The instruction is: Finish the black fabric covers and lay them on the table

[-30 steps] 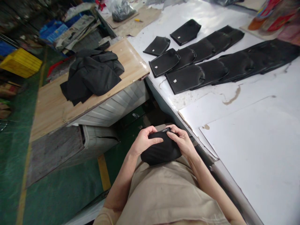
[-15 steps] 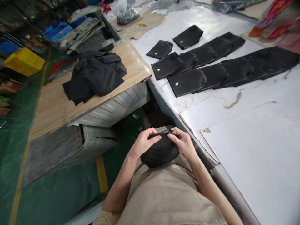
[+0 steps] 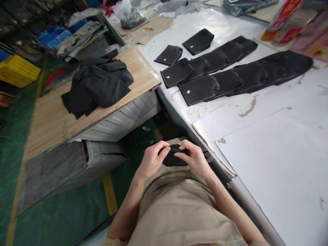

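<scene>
A black fabric piece (image 3: 175,160) is held in front of my body, its upper edge gathered between both hands. My left hand (image 3: 153,157) pinches it at the left with thumb and fingers. On the other side my right hand (image 3: 193,157) grips the same edge, thumb toward me. Most of the piece is folded or hidden behind the fingers. On the white-covered table to the right, flat black pieces (image 3: 202,85) overlap in rows, some with a small white tag. A crumpled heap of black fabric (image 3: 99,82) lies on the wooden board to the left.
The white table (image 3: 269,147) has its edge close by my right arm. At left, the wooden board (image 3: 51,116) rests on grey bins (image 3: 105,157). A yellow crate (image 3: 19,71) stands on the green floor. Jars (image 3: 294,25) and a plastic bag (image 3: 130,15) sit at the back.
The black piece hung down open below my fingers; now it is folded up and looks much smaller. My fingers have shifted along its edge. The whole view has turned slightly.
</scene>
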A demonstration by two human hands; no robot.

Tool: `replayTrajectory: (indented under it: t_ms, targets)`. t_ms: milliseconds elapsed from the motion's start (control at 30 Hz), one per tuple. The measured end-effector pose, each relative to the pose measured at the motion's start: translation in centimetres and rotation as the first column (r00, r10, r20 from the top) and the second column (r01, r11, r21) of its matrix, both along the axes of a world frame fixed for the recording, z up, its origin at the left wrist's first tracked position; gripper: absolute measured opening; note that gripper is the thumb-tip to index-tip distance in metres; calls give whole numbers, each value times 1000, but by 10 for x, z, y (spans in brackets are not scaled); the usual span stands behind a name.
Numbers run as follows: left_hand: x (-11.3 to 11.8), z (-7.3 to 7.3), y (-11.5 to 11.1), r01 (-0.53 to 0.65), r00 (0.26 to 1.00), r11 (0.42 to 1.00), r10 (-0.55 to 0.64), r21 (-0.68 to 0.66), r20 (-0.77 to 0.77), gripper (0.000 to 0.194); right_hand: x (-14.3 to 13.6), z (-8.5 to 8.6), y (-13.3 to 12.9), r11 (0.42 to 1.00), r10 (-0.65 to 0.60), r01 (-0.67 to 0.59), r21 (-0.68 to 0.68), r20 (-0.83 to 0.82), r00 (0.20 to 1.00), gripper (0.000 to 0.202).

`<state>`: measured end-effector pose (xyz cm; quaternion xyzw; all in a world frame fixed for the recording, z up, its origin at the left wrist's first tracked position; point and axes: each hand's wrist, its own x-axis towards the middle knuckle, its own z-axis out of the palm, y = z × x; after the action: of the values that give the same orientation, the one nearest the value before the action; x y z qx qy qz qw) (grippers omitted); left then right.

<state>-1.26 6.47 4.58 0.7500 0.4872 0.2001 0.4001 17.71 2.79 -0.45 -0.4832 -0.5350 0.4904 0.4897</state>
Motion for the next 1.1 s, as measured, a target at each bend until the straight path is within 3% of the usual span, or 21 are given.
replayTrajectory:
  t_ms: [133, 367, 533, 867, 1100]
  targets:
    - [13, -14, -7, -117, 991, 993, 116, 4, 60, 32, -1, 0, -3, 997, 9, -9, 79, 2, 1000, 18]
    - [18, -28, -10, -184, 960, 961, 221, -205, 175, 26, 2, -11, -8, 989, -5, -6, 147, 76, 997, 11]
    - [20, -34, -11, -223, 940, 938, 279, -266, 197, 24, 4, -10, -8, 992, 28, -36, 120, 67, 997, 9]
    - [21, -34, -10, -197, 942, 929, 268, -315, 201, 15, 4, -12, -7, 999, 26, -25, 32, -7, 1000, 10]
    - [20, -34, -10, -199, 953, 937, 253, -286, 169, 14, 17, -10, -6, 972, 200, -212, -104, -116, 973, 26]
